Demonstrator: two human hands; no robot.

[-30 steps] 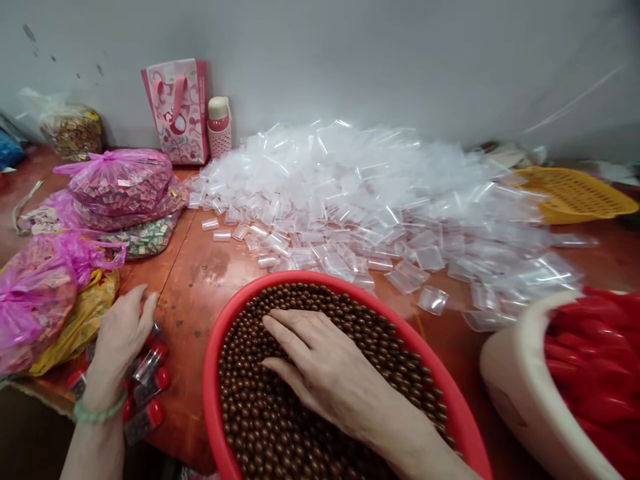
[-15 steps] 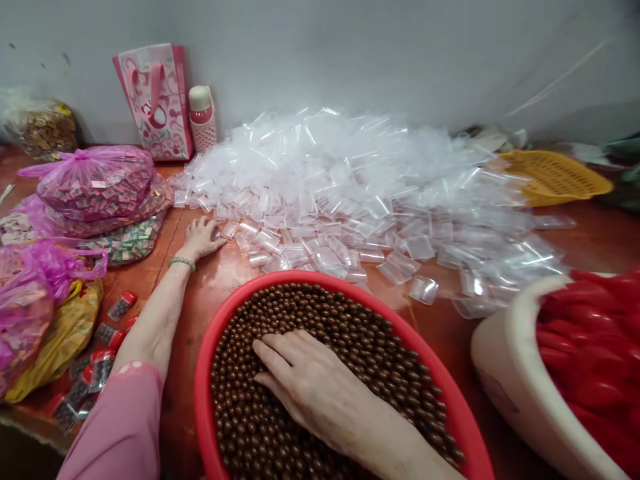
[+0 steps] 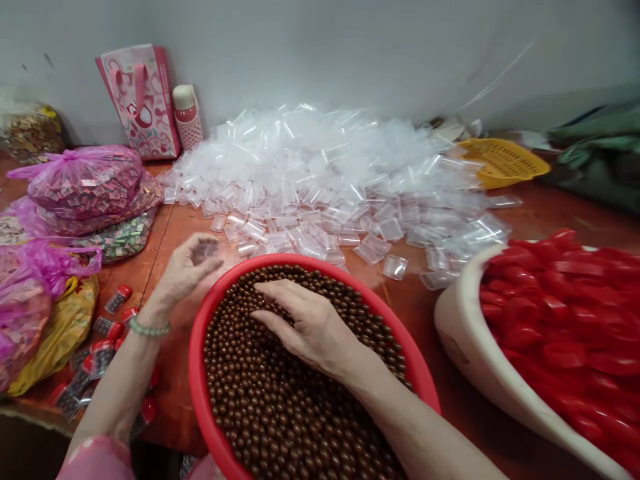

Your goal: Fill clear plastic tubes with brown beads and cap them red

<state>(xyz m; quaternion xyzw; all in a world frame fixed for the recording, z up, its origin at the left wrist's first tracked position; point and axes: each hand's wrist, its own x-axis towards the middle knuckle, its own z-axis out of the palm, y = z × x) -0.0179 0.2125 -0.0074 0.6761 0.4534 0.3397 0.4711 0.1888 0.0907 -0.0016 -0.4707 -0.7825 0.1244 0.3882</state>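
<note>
My left hand (image 3: pixel 183 270), with a green bead bracelet at the wrist, is closed around a small clear plastic container (image 3: pixel 204 251), left of a red basin (image 3: pixel 197 373). The container is partly hidden by the fingers and blurred. In the basin lies a heap of shiny brown balls (image 3: pixel 260 400). Over them rests my right hand (image 3: pixel 305 323), thumb and fingers apart, with nothing seen in its grasp. Behind the basin spreads a large pile of clear plastic containers (image 3: pixel 310 193).
A white tub (image 3: pixel 465 307) of red caps (image 3: pixel 565 313) stands at the right. Small filled jars with red lids (image 3: pixel 103 357) lie left, beside pink bags (image 3: pixel 85 180) and a yellow bag (image 3: pixel 63 333). At the back are a gift bag (image 3: pixel 143 107), a bottle (image 3: pixel 187 120) and a yellow basket (image 3: pixel 505 163).
My left hand has picked up a clear container at the pile's edge and come back toward the basin. My right hand stays over the brown balls, thumb wider apart. The view has shifted right.
</note>
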